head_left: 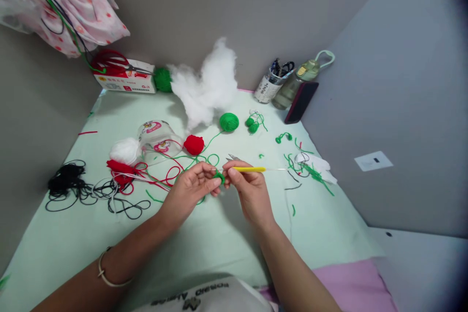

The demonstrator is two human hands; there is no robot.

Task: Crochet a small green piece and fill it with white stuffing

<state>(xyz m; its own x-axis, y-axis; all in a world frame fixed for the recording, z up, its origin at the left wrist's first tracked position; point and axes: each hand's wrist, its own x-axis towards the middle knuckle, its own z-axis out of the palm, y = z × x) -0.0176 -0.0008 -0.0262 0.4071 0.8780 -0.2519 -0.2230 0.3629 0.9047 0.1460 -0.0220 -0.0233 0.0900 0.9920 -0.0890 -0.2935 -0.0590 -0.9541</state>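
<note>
My left hand (195, 183) pinches a small green crochet piece (220, 177) between thumb and fingers. A yellow-handled crochet hook (250, 169) is gripped in my right hand (248, 190), its thin tip pointing left at the green piece. Both hands meet close together above the table. Green yarn trails from the piece area toward a green yarn ball (229, 122) just beyond. Small pointed metal tips (233, 157) show behind my right hand; the rest of that tool is hidden. A red yarn ball (194, 145) lies beyond my left hand.
Tangled black yarn (68, 180), a white yarn ball (125, 150) and a clear printed plastic bag (157, 139) lie left. White stuffing (208, 83), a box (126, 80) with red scissors (111, 62), a pen cup (267, 87), a bottle (288, 88) and a phone (302, 102) line the back. Green scraps (310, 170) lie right.
</note>
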